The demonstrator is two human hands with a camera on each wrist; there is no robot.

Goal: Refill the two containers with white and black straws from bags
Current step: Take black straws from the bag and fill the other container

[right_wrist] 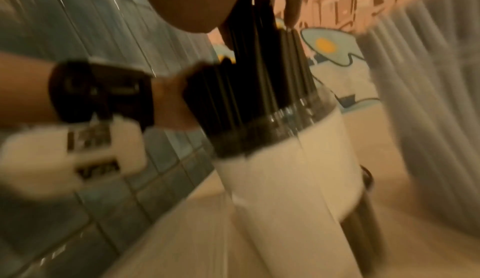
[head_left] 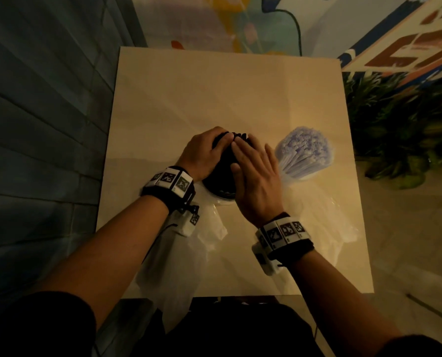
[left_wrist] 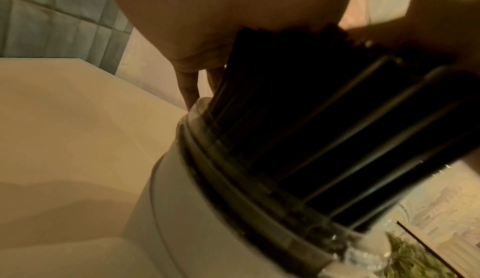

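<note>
A bundle of black straws stands in a white container with a clear rim at the middle of the table. My left hand cups the bundle's top left side, fingers curled over the straw ends. My right hand lies flat on top of the straws with straight fingers. The left wrist view shows the black straws fanning out of the container under my palm. In the right wrist view the straws rise from the container. White straws stand in a second container just to the right.
Crumpled clear plastic bags lie on the near part of the beige table: one hangs over the front left edge, another sits front right. A tiled wall runs along the left; green plants stand off the right edge.
</note>
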